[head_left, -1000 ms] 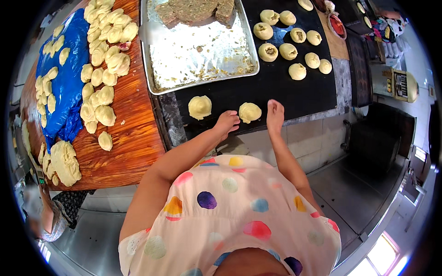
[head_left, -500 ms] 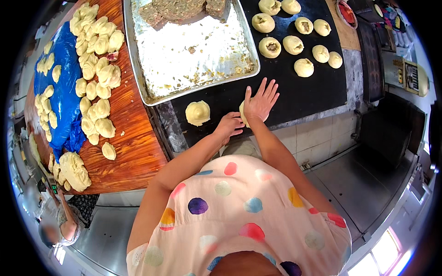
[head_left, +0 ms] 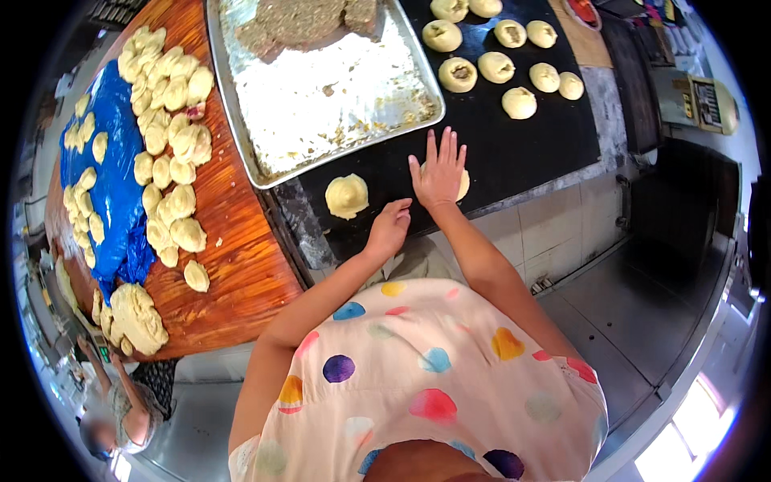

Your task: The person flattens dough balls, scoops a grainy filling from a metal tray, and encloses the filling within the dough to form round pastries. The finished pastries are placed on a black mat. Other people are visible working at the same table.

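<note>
My right hand (head_left: pixel 439 175) lies flat, fingers stretched out, on a round of pale yellow dough (head_left: pixel 463 185) at the near edge of the black work surface. Most of that round is hidden beneath the palm. Just left of it, my left hand (head_left: pixel 389 228) hovers over the surface with loosely bent fingers and nothing visible in them. A second flattened dough round (head_left: pixel 347 196) lies farther left, apart from both hands.
A metal tray (head_left: pixel 438 103) holds a brown filling slab (head_left: pixel 301 28). Several filled dough balls (head_left: pixel 496 67) sit at the far right on the black surface (head_left: pixel 530 153). Dough pieces (head_left: pixel 178 145) and blue plastic (head_left: pixel 112 181) cover the wooden table (head_left: pixel 241 265). Another person (head_left: pixel 128 402) is at lower left.
My left hand has drawn back from the dough round under my right hand, its fingers more bent. My right hand still presses flat there. The whole view has shifted slightly.
</note>
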`<state>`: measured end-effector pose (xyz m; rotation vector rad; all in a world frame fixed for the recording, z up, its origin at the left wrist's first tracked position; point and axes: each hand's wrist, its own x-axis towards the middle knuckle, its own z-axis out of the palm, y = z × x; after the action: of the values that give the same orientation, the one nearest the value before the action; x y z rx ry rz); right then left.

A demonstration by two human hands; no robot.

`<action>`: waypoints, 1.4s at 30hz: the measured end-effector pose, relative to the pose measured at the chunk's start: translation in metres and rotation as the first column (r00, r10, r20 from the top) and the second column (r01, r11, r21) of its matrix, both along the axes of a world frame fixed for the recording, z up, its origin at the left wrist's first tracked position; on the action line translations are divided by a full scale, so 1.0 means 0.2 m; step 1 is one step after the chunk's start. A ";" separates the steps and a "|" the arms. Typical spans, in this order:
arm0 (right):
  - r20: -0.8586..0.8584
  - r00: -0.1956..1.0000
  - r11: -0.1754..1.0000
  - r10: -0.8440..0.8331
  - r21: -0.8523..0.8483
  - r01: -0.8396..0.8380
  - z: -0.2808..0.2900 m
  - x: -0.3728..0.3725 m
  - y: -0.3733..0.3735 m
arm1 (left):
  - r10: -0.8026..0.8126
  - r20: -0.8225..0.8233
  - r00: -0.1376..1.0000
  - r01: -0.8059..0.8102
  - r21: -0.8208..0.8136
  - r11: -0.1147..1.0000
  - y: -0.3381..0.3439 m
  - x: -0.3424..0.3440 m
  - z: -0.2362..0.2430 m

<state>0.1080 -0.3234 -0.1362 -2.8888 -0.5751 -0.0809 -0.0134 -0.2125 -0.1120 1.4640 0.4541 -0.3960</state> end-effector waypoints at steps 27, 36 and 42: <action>-0.052 0.991 0.976 -0.123 0.173 0.130 -0.05 0.16 -0.28 | -0.739 0.032 0.673 0.311 0.894 0.321 -0.09 0.20 0.05; 0.000 0.995 0.989 -0.104 0.103 0.104 -0.06 0.30 -0.14 | -0.789 0.021 0.614 0.294 0.921 0.254 -0.05 0.34 0.07; -0.162 0.986 0.969 0.038 0.248 0.003 0.06 0.15 -0.38 | -0.447 0.171 0.878 0.192 0.728 0.658 -0.03 0.18 0.15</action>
<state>0.1376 -0.3999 -0.1237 -2.6163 -0.5195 0.0844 0.0234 -0.2179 -0.0825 2.3363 0.0299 -0.2453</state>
